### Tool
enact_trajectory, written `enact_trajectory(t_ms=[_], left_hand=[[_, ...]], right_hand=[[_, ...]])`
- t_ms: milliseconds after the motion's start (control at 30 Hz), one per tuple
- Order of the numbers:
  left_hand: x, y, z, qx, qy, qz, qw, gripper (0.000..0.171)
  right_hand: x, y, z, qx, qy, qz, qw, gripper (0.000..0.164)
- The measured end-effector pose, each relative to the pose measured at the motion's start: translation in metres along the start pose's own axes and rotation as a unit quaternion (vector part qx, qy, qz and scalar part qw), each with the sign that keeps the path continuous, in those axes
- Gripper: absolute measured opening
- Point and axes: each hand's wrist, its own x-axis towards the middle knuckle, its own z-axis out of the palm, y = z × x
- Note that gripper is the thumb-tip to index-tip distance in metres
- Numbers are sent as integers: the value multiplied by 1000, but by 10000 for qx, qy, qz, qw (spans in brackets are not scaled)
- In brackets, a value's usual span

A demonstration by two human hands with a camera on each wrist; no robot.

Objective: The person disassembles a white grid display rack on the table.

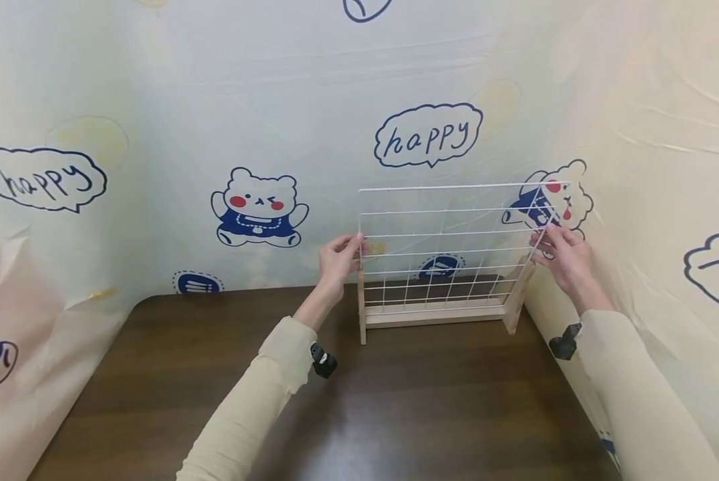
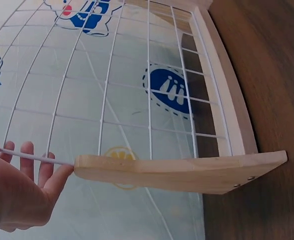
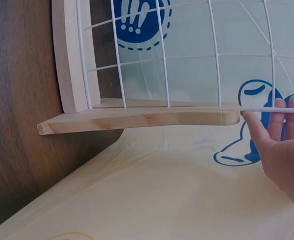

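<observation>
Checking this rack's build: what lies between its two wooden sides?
The lower part of the white wire grid and a wooden crossbar; the head view shows both.

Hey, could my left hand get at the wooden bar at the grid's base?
Probably yes, once your left hand lets go of the wire grid: nothing stands in front of the wooden bar.

Brown wood-grain table [image 1: 395, 401], wire-grid rack [image 1: 434, 316] standing on it

We distinguish the left sleeve [image 1: 229, 417], cream, creased and gathered at the cuff [image 1: 288, 341]; the right sleeve [image 1: 638, 391], also cream but smoother; a small, angular black device [image 1: 322, 362] at each wrist; and the bare hands [image 1: 336, 264].
</observation>
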Motion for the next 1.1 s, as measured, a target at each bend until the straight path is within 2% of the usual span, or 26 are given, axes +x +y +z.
enact_trajectory(t_ms=[200, 433, 667, 800, 1033, 1100], left_hand=[[3, 4, 3, -56, 22, -92, 9999, 43], [2, 9, 7, -93, 56, -78, 9999, 35], [-1, 10, 7, -118, 39, -147, 9998, 38], [-2, 12, 7, -129, 61, -106, 9998, 36], [-4, 16, 4, -201, 32, -17, 9998, 37], [-3, 19, 4, -237, 15, -20, 9997, 37]], right_hand=[[0, -2, 0, 128, 57, -51, 9999, 15], [-2, -3, 1, 99, 171, -114, 9997, 17], [-4, -4, 3, -121, 406, -135, 9990, 12], [-4, -4, 6, -129, 460, -75, 9988, 15], [-3, -10, 8, -24, -53, 374, 9993, 21], [-2, -13, 8, 78, -86, 426, 9990, 20]])
